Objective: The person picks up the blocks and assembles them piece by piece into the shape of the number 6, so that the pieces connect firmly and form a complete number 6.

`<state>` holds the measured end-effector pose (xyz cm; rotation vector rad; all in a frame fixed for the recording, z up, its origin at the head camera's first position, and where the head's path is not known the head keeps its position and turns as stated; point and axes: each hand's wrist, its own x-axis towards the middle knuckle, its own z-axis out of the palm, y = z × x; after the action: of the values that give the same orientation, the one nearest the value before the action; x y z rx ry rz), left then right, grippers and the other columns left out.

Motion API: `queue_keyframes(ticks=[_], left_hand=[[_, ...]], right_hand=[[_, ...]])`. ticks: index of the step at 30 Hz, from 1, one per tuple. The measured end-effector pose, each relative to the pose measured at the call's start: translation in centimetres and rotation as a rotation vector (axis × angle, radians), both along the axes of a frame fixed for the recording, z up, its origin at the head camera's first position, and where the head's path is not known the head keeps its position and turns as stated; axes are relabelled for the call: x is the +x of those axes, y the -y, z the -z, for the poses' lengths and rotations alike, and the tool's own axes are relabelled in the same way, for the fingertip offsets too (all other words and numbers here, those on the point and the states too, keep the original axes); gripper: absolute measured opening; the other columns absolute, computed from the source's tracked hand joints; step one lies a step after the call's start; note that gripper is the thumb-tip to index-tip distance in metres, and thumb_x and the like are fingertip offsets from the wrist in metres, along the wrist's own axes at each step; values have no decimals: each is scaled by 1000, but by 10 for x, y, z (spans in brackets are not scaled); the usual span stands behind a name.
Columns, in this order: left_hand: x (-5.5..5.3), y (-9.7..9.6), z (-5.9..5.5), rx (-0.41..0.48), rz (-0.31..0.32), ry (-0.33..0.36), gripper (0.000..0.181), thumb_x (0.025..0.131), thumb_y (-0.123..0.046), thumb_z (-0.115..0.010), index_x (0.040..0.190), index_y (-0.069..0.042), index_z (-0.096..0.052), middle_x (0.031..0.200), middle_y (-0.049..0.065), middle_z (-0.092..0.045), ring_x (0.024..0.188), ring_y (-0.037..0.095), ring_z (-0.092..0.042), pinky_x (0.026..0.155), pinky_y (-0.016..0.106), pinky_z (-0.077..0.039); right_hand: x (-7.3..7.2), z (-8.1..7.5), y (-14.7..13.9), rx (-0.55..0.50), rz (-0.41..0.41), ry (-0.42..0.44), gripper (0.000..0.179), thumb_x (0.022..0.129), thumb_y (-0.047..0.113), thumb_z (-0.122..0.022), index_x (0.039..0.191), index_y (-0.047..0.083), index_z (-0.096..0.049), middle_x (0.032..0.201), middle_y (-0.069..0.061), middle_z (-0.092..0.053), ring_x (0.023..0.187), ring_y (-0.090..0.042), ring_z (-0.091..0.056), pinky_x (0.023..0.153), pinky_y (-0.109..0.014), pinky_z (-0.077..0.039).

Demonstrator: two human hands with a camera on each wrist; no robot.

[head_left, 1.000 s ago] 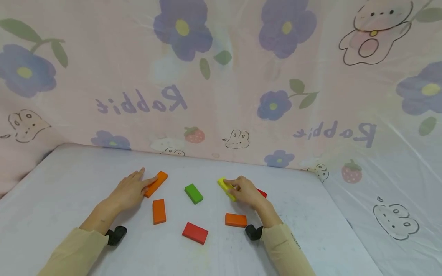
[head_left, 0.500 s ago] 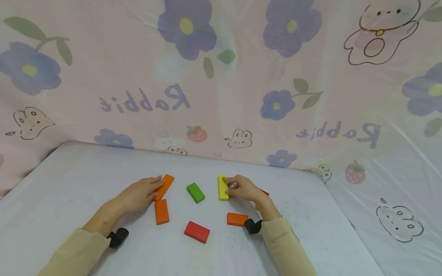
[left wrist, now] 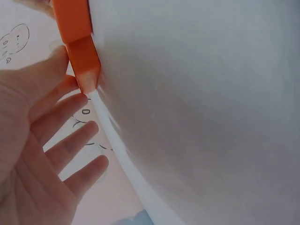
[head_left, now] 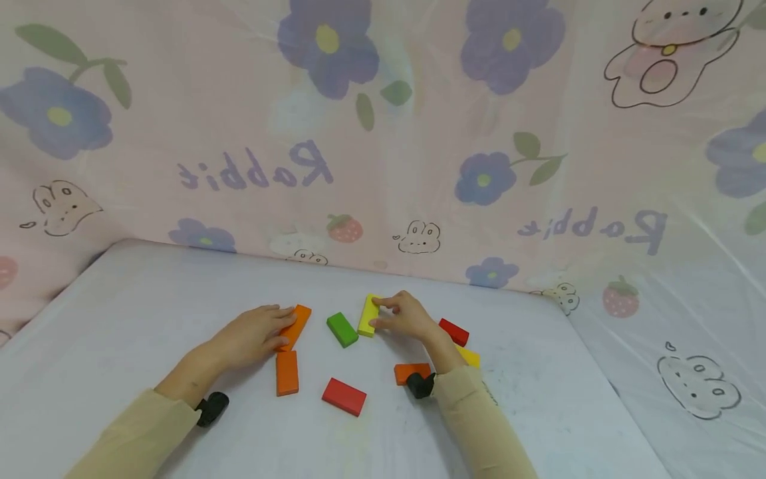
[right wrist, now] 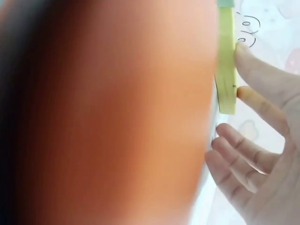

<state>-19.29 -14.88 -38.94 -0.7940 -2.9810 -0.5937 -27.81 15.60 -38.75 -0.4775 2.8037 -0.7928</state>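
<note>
In the head view my left hand (head_left: 248,334) lies against the left side of a tilted orange block (head_left: 298,324). Its thumb and index finger touch that same side, the other fingers extended, as the left wrist view shows. The block's near end meets a second orange block (head_left: 287,374). My right hand (head_left: 408,315) touches the right side of a yellow block (head_left: 368,315) with thumb and index fingertips; its other fingers are loosely bent behind. That yellow block stands close to a green block (head_left: 342,329), its near end almost at the green one's right corner.
A red block (head_left: 344,396) lies nearer the front. Beside the right forearm are another orange block (head_left: 410,373), partly behind the black wrist camera (head_left: 420,385), a second red block (head_left: 453,331) and a second yellow block (head_left: 469,356). A printed curtain (head_left: 383,133) hangs behind the white table (head_left: 179,286).
The left hand has shifted the tilted orange block right, to the second orange block's end. The right hand has moved left, turning the yellow block and bringing it towards the green one.
</note>
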Motion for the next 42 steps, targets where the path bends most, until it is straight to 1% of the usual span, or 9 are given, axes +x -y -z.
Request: queue_keyframes(ticks=[3, 6, 11, 17, 20, 27, 30, 37, 42], left_hand=[[0, -4, 2, -8, 15, 4, 44, 90, -19, -65, 129, 1, -59, 138, 17, -54, 129, 43, -46, 105, 58, -38], [2, -8, 3, -14, 17, 15, 44, 90, -20, -66, 129, 0, -59, 138, 16, -54, 129, 42, -46, 105, 58, -38], [4, -12, 3, -28, 1, 11, 45, 90, -20, -66, 130, 0, -59, 138, 16, -54, 129, 40, -47, 105, 57, -39], [6, -10, 2, -24, -16, 18, 46, 90, -20, -66, 131, 0, -57, 139, 16, -53, 129, 40, -46, 105, 57, -38], [7, -9, 2, -19, -30, 26, 46, 90, -20, -66, 131, 0, -57, 140, 15, -53, 129, 40, -46, 105, 57, -38], [5, -16, 2, 9, -50, 62, 46, 91, -20, -64, 132, -1, -56, 141, 14, -53, 130, 39, -46, 106, 57, -38], [2, -20, 3, 9, -61, 78, 47, 92, -20, -64, 134, -1, -55, 141, 13, -52, 130, 38, -46, 106, 56, -38], [-1, -23, 4, 1, -73, 84, 47, 92, -20, -64, 134, -2, -54, 142, 15, -51, 129, 38, -47, 105, 55, -39], [-1, -24, 3, 10, -72, 86, 47, 92, -19, -63, 135, -2, -54, 142, 15, -51, 130, 38, -47, 105, 55, -39]], right_hand=[[-1, 0, 4, -17, -8, -25, 54, 78, 30, -80, 127, 13, -64, 113, -12, -59, 104, -26, -54, 90, -38, -48], [-2, 0, 8, -42, -11, -22, 54, 78, 29, -80, 126, 11, -64, 122, -12, -61, 116, -29, -54, 103, -44, -44], [-6, 1, 12, -50, -23, -15, 56, 79, 30, -79, 128, 10, -63, 131, -12, -60, 127, -31, -49, 109, -48, -38], [-10, 2, 25, -56, -27, -7, 55, 79, 31, -78, 127, 8, -62, 131, -9, -61, 128, -29, -49, 109, -45, -38], [-11, 2, 32, -61, -25, -11, 55, 80, 31, -78, 127, 7, -63, 132, -10, -61, 129, -30, -49, 109, -45, -39], [-12, 0, 45, -63, 45, 8, 54, 79, 29, -79, 126, 9, -64, 134, -12, -58, 129, -30, -49, 108, -44, -40], [-11, -1, 49, -64, 56, 4, 53, 79, 29, -79, 125, 9, -64, 134, -13, -58, 128, -30, -49, 109, -44, -39], [-12, 2, 56, -50, 60, -26, 54, 80, 33, -77, 126, 9, -63, 135, -12, -58, 128, -30, -50, 110, -44, -38], [-15, 5, 63, -29, 80, -61, 55, 80, 36, -77, 126, 8, -63, 134, -12, -58, 118, -26, -54, 107, -42, -41]])
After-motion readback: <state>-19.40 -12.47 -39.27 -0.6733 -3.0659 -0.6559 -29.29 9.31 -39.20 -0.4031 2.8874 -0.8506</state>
